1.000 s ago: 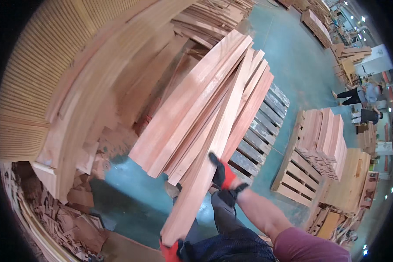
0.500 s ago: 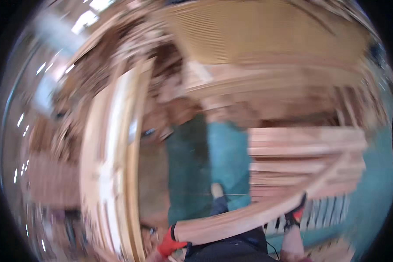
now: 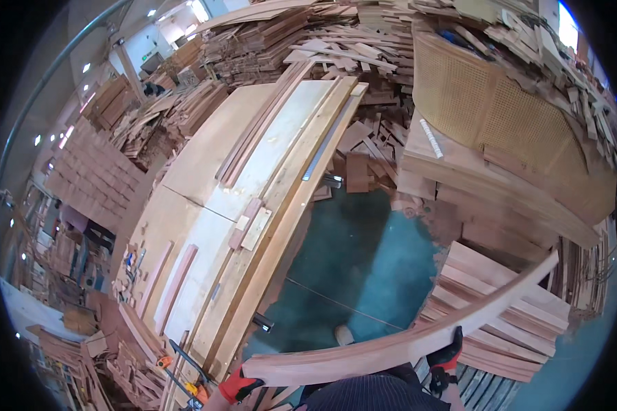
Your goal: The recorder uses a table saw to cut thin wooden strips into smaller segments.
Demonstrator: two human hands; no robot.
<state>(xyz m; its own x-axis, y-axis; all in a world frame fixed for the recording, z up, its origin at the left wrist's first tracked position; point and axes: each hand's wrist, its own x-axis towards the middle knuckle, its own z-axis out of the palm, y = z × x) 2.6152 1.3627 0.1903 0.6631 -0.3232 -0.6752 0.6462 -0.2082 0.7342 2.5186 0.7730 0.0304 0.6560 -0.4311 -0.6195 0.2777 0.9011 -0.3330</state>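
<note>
Across my front lies a long, pale wooden board (image 3: 363,356), held low in both hands, its right end raised and bent by the lens. My left hand (image 3: 238,385), in a red and black glove, grips the left end. Farther along, my right hand (image 3: 447,357), in a similar glove, holds the near edge with its thumb up against the face; its other fingers are partly hidden. Beyond the board on the right sits a stack of similar boards (image 3: 469,272), partly covered by it.
A long workbench (image 3: 243,113) runs along the left, with wood strips (image 3: 176,288), small blocks and an orange-handled tool (image 3: 197,392) near its front end. A big timber stack (image 3: 487,181) with woven yellowish sheeting stands far right. Green floor (image 3: 343,253) lies between, with offcuts (image 3: 373,154) behind.
The view has turned left, so the bench and stack appear farther right and tilted. Both hands still hold the board, and the picture is sharper.
</note>
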